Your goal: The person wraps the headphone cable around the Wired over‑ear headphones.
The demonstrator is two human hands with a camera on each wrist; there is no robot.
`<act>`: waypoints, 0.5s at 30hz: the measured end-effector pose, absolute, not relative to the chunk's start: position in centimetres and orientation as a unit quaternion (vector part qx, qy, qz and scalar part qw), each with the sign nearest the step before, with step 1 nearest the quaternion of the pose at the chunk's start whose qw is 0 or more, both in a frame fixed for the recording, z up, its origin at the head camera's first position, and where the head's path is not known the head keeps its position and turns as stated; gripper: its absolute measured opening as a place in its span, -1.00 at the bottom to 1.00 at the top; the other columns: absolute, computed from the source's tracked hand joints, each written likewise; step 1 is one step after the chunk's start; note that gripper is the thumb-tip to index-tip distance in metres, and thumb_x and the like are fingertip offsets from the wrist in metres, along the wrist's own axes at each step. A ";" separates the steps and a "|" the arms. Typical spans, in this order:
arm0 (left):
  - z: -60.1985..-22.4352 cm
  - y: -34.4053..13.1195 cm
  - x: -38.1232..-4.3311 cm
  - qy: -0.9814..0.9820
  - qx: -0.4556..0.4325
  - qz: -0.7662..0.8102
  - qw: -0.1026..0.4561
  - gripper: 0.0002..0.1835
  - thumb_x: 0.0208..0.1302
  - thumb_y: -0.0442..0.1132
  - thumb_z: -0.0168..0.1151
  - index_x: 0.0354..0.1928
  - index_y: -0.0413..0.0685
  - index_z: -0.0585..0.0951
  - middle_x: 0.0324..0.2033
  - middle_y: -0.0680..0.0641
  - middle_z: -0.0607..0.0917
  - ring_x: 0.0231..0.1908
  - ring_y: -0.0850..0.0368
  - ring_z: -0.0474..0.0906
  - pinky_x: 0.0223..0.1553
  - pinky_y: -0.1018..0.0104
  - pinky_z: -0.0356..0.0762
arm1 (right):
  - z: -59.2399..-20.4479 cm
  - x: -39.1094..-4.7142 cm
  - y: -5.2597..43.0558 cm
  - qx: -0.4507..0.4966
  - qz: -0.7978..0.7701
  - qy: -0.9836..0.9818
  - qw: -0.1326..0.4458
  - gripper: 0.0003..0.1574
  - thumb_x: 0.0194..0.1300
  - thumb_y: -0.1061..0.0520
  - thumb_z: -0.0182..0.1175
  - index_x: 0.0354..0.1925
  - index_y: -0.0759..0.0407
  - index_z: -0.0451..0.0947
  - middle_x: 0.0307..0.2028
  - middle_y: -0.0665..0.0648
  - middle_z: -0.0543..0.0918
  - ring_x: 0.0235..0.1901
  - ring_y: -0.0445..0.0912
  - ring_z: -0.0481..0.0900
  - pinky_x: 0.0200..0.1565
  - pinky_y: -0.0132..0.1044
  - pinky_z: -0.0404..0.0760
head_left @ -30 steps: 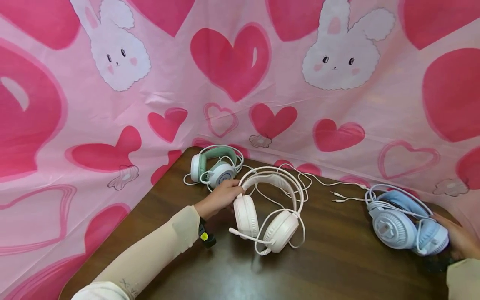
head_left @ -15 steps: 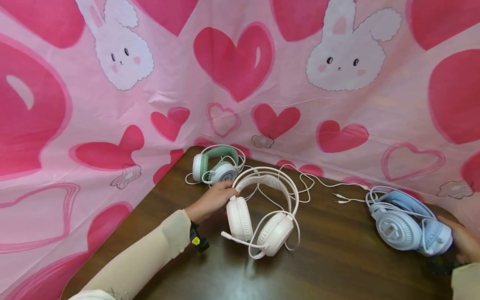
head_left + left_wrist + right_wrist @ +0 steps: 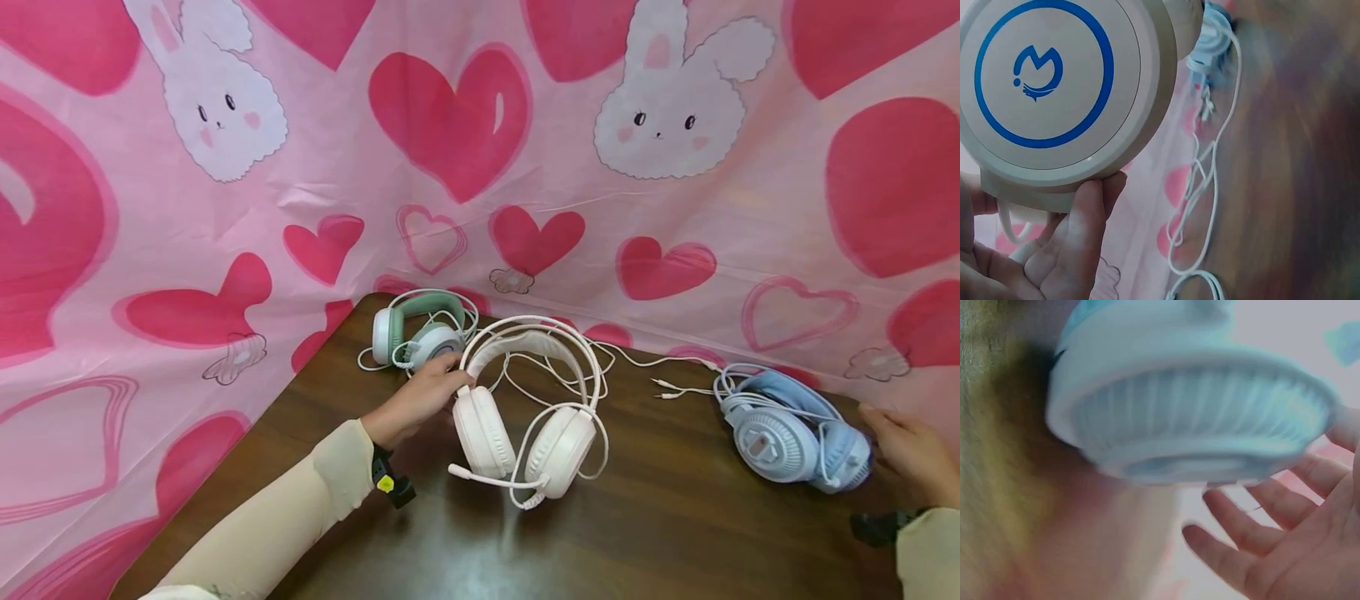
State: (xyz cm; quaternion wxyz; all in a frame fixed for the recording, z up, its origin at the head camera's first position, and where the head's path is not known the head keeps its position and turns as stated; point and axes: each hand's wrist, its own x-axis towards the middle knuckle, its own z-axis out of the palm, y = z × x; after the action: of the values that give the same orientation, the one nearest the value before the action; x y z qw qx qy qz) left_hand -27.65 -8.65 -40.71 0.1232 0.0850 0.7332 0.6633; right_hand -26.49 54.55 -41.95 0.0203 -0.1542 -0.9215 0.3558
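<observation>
A pale sleeve (image 3: 255,521) runs out of the head view at bottom left. The green headphones (image 3: 433,343) sit at the back of the table (image 3: 637,533), their nearer cup partly covered by the left hand (image 3: 416,398). That hand pinches the white headphones (image 3: 558,442) where the band meets one cup; they hang to its right, and whether they touch the table is hard to tell. The left wrist view cuts off this cup, and some fingers are hidden. A white cable (image 3: 652,362) trails behind. The blue headphones (image 3: 776,446) lie farther right, blurred in the right wrist view. Just beside them, the right hand (image 3: 917,457) has its fingers loosely spread, holding nothing; I cannot tell whether a fingertip touches the cup.
</observation>
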 end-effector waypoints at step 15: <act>-38.5 -9.1 -27.1 0.671 0.073 0.717 0.173 -0.55 0.23 -0.22 0.07 0.15 -0.19 0.32 -0.55 -0.01 0.55 -0.61 0.20 0.49 -0.60 0.35 0.42 | -35.3 -25.0 40.5 -0.029 0.315 -0.933 0.174 -0.31 0.49 -0.14 -0.07 0.36 0.28 0.30 0.21 0.52 0.38 0.20 0.42 0.30 0.15 0.13 0.37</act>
State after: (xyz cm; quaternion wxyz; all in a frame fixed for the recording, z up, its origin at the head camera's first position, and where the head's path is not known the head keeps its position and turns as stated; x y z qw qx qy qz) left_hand -27.14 -9.06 -38.47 0.1735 0.0725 0.6707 0.7175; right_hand -25.05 40.45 -35.27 0.1739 -0.0291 -0.9325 0.3151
